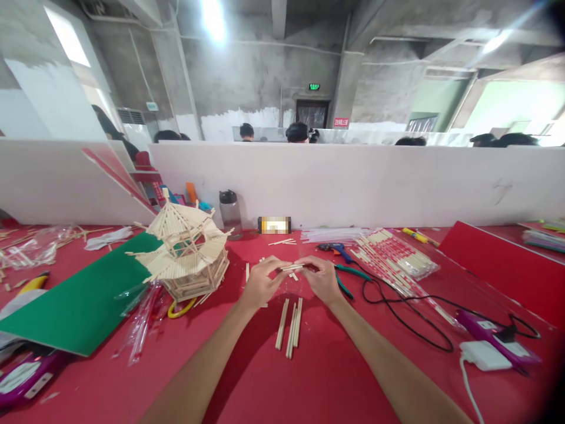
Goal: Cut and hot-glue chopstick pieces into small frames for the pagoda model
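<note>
Between my two hands, a few short wooden sticks (292, 268) lie side by side, level above the red table. My left hand (265, 281) pinches their left end, while the fingers of my right hand (321, 279) close on the right end. Whether the sticks are joined is too small to tell. Below my hands, several longer wooden sticks (291, 330) lie lengthwise on the table. Small stick pieces are scattered under and beside my fingers. Left of my hands stands a pagoda-like model (189, 253) built of wooden sticks, with a tiered roof.
Right of my hands are a blue glue gun (338, 252), green-handled pliers (346, 282), bagged sticks (397, 256) and a black cable. A purple power strip (494, 338) sits farther right. A green board (88, 294), bottle (230, 215) and white partition (353, 182) also surround the work area.
</note>
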Demonstrator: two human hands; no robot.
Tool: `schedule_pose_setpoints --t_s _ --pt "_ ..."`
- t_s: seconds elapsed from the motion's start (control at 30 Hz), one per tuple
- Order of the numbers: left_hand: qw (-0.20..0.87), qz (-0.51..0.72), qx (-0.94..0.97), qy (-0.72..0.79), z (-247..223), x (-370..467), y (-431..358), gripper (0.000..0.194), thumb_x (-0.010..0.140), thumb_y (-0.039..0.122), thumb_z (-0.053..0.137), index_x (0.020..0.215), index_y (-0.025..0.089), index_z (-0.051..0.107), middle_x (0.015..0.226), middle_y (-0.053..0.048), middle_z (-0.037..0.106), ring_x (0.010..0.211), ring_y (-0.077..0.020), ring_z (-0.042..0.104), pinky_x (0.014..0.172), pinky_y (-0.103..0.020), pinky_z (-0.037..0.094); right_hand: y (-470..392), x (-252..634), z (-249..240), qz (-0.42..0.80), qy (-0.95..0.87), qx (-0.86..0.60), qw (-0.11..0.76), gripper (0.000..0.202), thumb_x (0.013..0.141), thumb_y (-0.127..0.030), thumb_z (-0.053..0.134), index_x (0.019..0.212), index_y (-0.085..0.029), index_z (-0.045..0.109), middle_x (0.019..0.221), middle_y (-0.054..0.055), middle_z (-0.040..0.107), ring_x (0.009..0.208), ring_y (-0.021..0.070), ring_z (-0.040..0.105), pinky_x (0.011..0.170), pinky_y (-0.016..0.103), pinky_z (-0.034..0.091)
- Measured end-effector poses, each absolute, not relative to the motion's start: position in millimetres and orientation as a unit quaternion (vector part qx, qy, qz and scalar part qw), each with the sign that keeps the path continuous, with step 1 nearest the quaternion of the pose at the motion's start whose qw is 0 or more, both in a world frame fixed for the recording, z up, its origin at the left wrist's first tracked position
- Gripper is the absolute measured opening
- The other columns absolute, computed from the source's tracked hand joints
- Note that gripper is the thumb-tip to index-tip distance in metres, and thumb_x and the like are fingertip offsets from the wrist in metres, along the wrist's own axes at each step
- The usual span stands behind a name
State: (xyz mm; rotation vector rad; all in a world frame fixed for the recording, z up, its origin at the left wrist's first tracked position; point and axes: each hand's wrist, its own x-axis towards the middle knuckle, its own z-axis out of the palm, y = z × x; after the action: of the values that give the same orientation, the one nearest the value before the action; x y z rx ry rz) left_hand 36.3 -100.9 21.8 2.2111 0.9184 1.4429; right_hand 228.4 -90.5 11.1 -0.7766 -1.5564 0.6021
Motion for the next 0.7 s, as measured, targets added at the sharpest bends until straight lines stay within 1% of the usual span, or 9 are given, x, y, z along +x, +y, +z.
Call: schedule_pose_setpoints --t_s 0.13,0.27,0.37,0.43,0.53,0.7 --pt "0.195 0.511 0.763 0.344 21.8 39.2 -98.7 0.020 0.088 0.038 0.067 0.097 0.021 0.075 0.090 -0.005 0.074 0.081 -0.0169 0.067 0.079 -0.028 0.052 -86.9 227.7 7.5 0.278 -0.666 -0.344 0.600 0.011 0.078 -0.030 0.073 0.081 -0.020 0.075 0.080 0.004 0.076 0.075 0.0210 0.070 0.071 0.030 0.056" --pt "0.283 0.493 0.729 0.382 20.1 43.4 -93.7 0.030 0.089 0.045 0.064 0.096 0.019 0.076 0.082 -0.004 0.075 0.074 -0.0174 0.066 0.070 -0.027 0.053 -81.5 228.6 2.3 0.333 -0.661 -0.340 0.580 0.020 0.077 -0.032 0.073 0.093 -0.020 0.074 0.082 0.004 0.075 0.070 0.0194 0.069 0.068 0.030 0.056" --pt "0.329 0.475 0.721 0.383 18.7 44.6 -91.8 0.034 0.090 0.045 0.061 0.095 0.016 0.077 0.074 -0.003 0.074 0.068 -0.0169 0.066 0.066 -0.026 0.052 -78.9 231.1 1.2 0.352 -0.671 -0.326 0.565 0.020 0.078 -0.032 0.073 0.093 -0.019 0.074 0.084 0.004 0.075 0.072 0.0188 0.069 0.069 0.030 0.057" --pt "0.331 0.479 0.719 0.379 18.9 44.4 -92.3 0.031 0.089 0.043 0.062 0.097 0.016 0.077 0.080 -0.003 0.075 0.072 -0.0171 0.067 0.068 -0.026 0.053 -78.5 232.9 2.4 0.355 -0.671 -0.325 0.565 0.018 0.078 -0.032 0.072 0.091 -0.019 0.074 0.084 0.005 0.075 0.074 0.0189 0.068 0.070 0.030 0.057" --pt "0.299 0.500 0.718 0.379 21.6 43.4 -94.7 0.028 0.088 0.040 0.065 0.101 0.018 0.074 0.090 -0.004 0.076 0.079 -0.0175 0.068 0.075 -0.027 0.054 -79.2 234.4 5.2 0.354 -0.668 -0.328 0.567 0.020 0.078 -0.033 0.073 0.091 -0.018 0.073 0.084 0.005 0.074 0.074 0.0188 0.068 0.070 0.030 0.056" --pt "0.269 0.500 0.735 0.372 26.9 42.5 -98.2 0.026 0.090 0.042 0.061 0.094 0.018 0.071 0.087 -0.003 0.074 0.078 -0.0165 0.066 0.077 -0.027 0.053 -80.4 233.7 7.5 0.346 -0.665 -0.337 0.570 0.023 0.078 -0.037 0.074 0.090 -0.018 0.074 0.080 0.005 0.075 0.069 0.0186 0.068 0.067 0.030 0.056"
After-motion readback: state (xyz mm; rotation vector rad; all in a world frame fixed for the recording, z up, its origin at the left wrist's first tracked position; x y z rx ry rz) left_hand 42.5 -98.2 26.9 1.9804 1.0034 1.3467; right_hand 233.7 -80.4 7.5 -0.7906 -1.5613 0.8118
